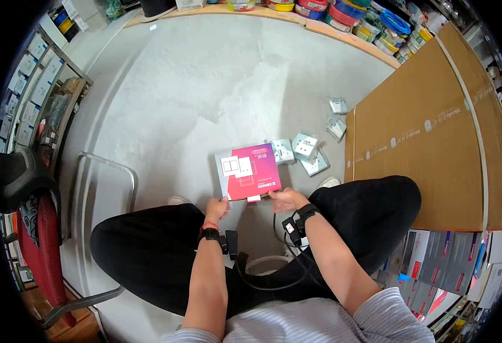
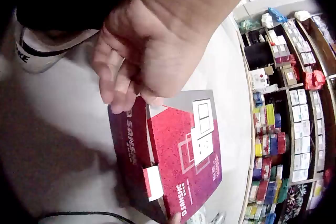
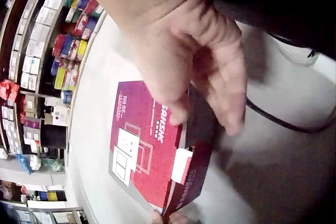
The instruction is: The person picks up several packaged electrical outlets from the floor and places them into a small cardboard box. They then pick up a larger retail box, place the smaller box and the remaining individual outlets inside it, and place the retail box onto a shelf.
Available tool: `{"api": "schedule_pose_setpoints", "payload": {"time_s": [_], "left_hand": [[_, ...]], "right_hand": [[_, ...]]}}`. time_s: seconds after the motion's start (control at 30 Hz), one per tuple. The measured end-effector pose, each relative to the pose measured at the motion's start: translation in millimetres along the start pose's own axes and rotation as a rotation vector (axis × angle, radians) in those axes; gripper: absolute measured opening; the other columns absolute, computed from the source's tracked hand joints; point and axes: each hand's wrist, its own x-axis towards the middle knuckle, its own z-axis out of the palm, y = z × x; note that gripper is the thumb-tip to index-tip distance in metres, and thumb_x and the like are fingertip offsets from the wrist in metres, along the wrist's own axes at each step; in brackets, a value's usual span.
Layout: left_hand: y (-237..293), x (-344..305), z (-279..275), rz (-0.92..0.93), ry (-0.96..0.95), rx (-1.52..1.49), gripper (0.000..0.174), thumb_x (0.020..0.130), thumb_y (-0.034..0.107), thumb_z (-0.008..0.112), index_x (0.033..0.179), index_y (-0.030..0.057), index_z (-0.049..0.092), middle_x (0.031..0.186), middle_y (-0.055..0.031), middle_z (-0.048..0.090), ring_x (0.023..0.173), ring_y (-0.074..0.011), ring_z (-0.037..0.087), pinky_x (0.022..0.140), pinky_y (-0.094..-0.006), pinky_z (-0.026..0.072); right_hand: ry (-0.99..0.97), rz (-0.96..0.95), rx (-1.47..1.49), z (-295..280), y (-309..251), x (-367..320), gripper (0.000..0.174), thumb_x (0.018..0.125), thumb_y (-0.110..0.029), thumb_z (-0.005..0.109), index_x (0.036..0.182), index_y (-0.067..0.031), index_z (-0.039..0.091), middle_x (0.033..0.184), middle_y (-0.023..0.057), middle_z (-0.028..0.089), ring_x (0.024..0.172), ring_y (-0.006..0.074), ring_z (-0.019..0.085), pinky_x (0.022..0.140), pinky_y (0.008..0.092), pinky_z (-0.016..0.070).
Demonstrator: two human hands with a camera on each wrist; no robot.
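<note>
A red and purple cardboard box, with white switch and socket plates printed on its lid, is in front of the person. A small white and red flap sticks out of its near side. At the near left corner, the left hand grips the box, thumb by the lid and fingers at the side, as the left wrist view shows. The right hand is at the other near corner. Its thumb lies at the lid's edge, while the other fingers stretch out loosely, away from the side wall.
Several plastic-wrapped socket plates lie on the floor beyond the box. A large brown carton stands to the right, above stacked grey boxes. On the left are a red chair and a shelf rack. Wire coils line the back.
</note>
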Motion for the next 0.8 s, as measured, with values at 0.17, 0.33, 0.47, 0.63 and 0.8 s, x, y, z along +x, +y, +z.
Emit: {"api": "schedule_pose_setpoints", "payload": {"time_s": [0.17, 0.33, 0.47, 0.63, 0.8], "left_hand": [[-0.9, 1.7, -1.3, 0.029, -0.021, 0.011, 0.031, 0.082, 0.027, 0.045, 0.078, -0.0034, 0.054, 0.066, -0.0096, 0.059, 0.047, -0.0177, 0.054, 0.034, -0.0264, 0.0337], [-2.7, 6.3, -0.4, 0.073, 0.049, 0.141, 0.034, 0.078, 0.029, 0.049, 0.07, -0.0029, 0.058, 0.063, -0.0131, 0.058, 0.05, -0.0209, 0.056, 0.042, -0.0316, 0.0398], [-27.9, 37.6, 5.3, 0.224, 0.164, 0.495, 0.035, 0.073, 0.03, 0.047, 0.063, -0.0001, 0.061, 0.064, -0.0197, 0.058, 0.064, -0.0305, 0.058, 0.061, -0.0388, 0.0448], [-72.3, 88.7, 14.6, 0.187, 0.107, 0.32, 0.06, 0.065, 0.046, 0.053, 0.1, -0.003, 0.053, 0.105, -0.0245, 0.049, 0.101, -0.0351, 0.046, 0.083, -0.0402, 0.0383], [-27.0, 68.0, 3.6, 0.172, 0.052, 0.125, 0.054, 0.075, 0.038, 0.048, 0.114, 0.0005, 0.039, 0.104, -0.0175, 0.049, 0.092, -0.0294, 0.05, 0.075, -0.0402, 0.0433]], "right_hand": [[-0.412, 0.027, 0.262, 33.0, -16.2, -29.4, 0.076, 0.069, -0.045, 0.06, 0.108, 0.0143, 0.034, 0.105, 0.0253, 0.046, 0.09, 0.0264, 0.053, 0.072, 0.0301, 0.0473], [-0.18, 0.032, 0.604, 63.3, -15.1, -1.2, 0.049, 0.073, -0.042, 0.057, 0.094, 0.0009, 0.045, 0.081, 0.0145, 0.054, 0.068, 0.0197, 0.055, 0.054, 0.0245, 0.0465], [-0.226, -0.041, 0.973, 72.9, -7.9, 11.4, 0.022, 0.077, -0.029, 0.055, 0.088, -0.0103, 0.052, 0.07, 0.0049, 0.056, 0.056, 0.015, 0.052, 0.044, 0.021, 0.0424], [-0.206, 0.035, 0.711, 43.5, -18.8, -32.9, 0.059, 0.064, -0.048, 0.062, 0.098, -0.0015, 0.047, 0.087, 0.0136, 0.053, 0.076, 0.0195, 0.053, 0.066, 0.0278, 0.0436], [-0.11, -0.142, 0.576, 26.9, -45.4, -40.8, 0.064, 0.065, -0.046, 0.062, 0.105, -0.0023, 0.039, 0.097, 0.0121, 0.045, 0.086, 0.0197, 0.044, 0.073, 0.0286, 0.038]]}}
